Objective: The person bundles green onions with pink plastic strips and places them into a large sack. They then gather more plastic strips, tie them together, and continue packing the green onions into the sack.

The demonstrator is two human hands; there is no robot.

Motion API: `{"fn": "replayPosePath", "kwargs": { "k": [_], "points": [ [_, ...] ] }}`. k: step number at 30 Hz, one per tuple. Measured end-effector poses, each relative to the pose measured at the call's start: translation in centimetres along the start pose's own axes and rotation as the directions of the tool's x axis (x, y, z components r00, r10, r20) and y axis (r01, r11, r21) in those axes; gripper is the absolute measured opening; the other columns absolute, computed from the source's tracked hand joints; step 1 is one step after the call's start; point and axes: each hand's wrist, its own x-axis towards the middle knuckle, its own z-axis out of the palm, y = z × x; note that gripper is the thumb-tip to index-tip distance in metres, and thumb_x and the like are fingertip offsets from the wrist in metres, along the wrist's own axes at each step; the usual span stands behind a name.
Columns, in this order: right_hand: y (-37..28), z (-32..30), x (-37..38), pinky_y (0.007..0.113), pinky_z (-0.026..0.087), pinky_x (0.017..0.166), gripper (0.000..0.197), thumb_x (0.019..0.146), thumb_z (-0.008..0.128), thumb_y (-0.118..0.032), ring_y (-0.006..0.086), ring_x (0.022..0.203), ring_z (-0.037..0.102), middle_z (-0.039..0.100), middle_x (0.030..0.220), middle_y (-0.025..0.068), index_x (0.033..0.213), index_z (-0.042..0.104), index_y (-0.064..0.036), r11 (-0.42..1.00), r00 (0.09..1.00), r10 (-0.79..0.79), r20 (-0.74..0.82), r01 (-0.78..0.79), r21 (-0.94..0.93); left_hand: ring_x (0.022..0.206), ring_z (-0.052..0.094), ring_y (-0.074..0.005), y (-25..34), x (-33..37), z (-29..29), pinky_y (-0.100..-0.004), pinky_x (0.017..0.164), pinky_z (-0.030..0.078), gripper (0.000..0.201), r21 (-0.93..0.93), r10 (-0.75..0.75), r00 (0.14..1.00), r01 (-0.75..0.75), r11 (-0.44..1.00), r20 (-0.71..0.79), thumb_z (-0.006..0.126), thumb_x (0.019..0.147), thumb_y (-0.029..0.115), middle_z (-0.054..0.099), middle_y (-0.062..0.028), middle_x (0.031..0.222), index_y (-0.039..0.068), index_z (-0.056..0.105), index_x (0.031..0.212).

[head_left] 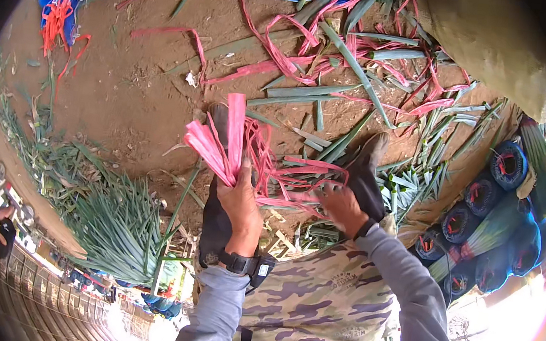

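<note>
A bunch of flat pink plastic strips (234, 127) is gripped in my left hand (240, 200), their wide folded ends sticking up past the thumb. Loose strands of it trail rightward, tangled, between my feet. My right hand (343, 208) is at the far end of these strands, its fingers curled and somewhat blurred; a strand runs into them. Both hands are above the dirt ground, between my dark shoes and in front of my camouflage-patterned apron (314, 293). A dark watch (238, 263) is on my left wrist.
Leafy green onion stalks (116, 228) lie heaped at left. Cut green leaves (320, 93) and more pink strips litter the ground ahead and to the right. Bundles wrapped in blue netting (507, 167) are stacked at right. Orange ties (57, 18) hang at upper left.
</note>
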Motion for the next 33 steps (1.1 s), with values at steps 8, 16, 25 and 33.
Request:
{"fn": "replayPosePath", "kwargs": {
  "k": [8,16,25,33],
  "points": [
    [6.4,-9.7,24.6,0.053,0.054,0.071,0.022,0.094,0.06,-0.016,0.0408,0.085,0.069,0.063,0.107,0.0207,0.114,0.06,-0.0073,0.893,0.842,0.405,-0.357,-0.28,0.353,0.052,0.038,-0.0065,-0.6,1.6,-2.0,-0.0252,0.049,0.031,0.029,0.012,-0.19,0.976,0.19,0.982,0.108,0.058,0.106,0.032,0.047,0.003,0.063,0.005,0.066,0.113],
    [0.1,-9.9,26.3,0.049,0.054,0.065,0.011,0.093,0.065,-0.013,0.042,0.076,0.067,0.067,0.084,0.0195,0.099,0.062,-0.0048,0.731,0.766,0.359,-0.534,0.125,0.671,0.079,0.059,-0.0137,-0.3,2.1,-1.5,-0.0294,0.067,0.047,0.035,-0.031,-0.247,0.947,0.259,0.965,0.208,0.05,0.109,0.027,0.067,-0.0074,0.098,-0.001,0.062,0.126],
    [-3.6,-15.2,7.1,0.043,0.054,0.057,0.029,0.09,0.067,-0.015,0.0309,0.07,0.068,0.065,0.085,0.0093,0.119,0.065,-0.0132,0.855,0.959,-0.141,-0.246,0.244,0.457,0.086,0.065,-0.0188,-0.6,1.8,-0.2,-0.0377,0.077,0.054,0.043,-0.321,-0.299,0.835,0.472,0.821,0.462,0.053,0.108,0.032,0.068,-0.0091,0.105,-0.002,0.055,0.134],
    [0.0,-11.3,1.8,0.043,0.055,0.061,0.025,0.088,0.066,-0.013,0.0311,0.073,0.068,0.067,0.091,0.0079,0.113,0.069,-0.0112,0.805,0.983,-0.1,-0.152,0.169,0.569,0.069,0.046,-0.0101,-0.6,2.1,-1.6,-0.0308,0.07,0.045,0.034,-0.275,-0.189,0.917,0.293,0.915,0.351,0.055,0.108,0.03,0.05,0.0028,0.082,0.004,0.059,0.129]
  ]
}}
